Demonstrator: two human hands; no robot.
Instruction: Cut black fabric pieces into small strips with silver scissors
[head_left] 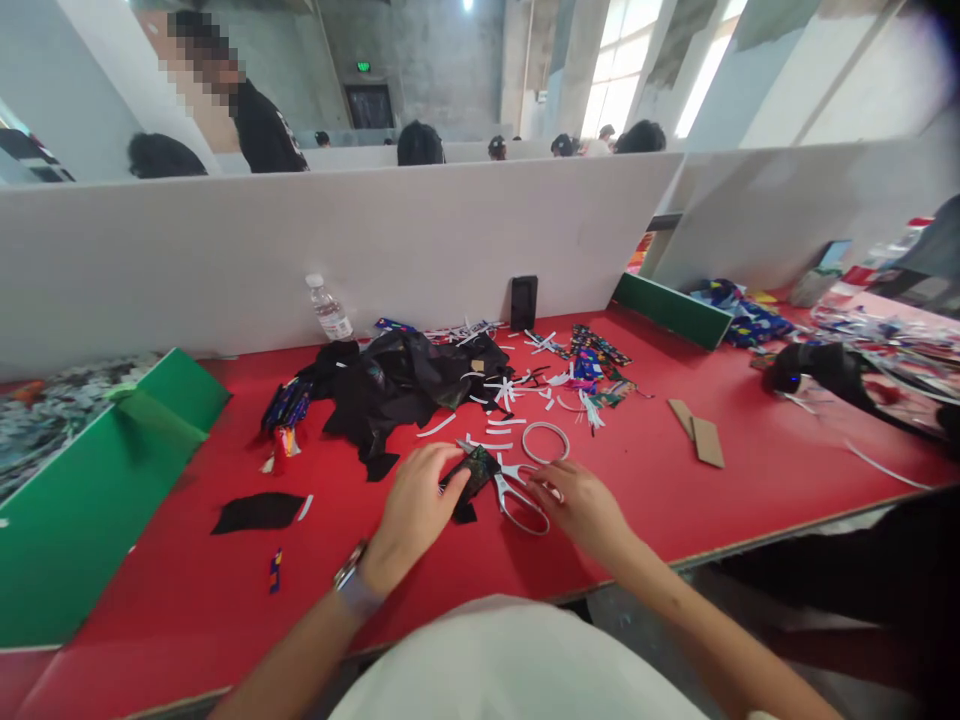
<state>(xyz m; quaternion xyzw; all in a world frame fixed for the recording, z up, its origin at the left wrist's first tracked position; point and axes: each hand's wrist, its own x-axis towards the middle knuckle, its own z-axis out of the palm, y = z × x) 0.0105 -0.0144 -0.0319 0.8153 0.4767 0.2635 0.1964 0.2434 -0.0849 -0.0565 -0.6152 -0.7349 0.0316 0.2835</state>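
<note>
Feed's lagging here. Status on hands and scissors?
Left hand pinning dark scrap on red table. Right hand on scissors, blades at scrap. White strips and ring close behind.

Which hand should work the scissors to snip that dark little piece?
Probably the right hand: its fingers sit at the white handles of the scissors. The left hand already pinches the dark patterned scrap at the blades, so it looks better for steadying.

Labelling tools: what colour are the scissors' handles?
White, on the scissors by the right hand; head view, the only one.
</note>
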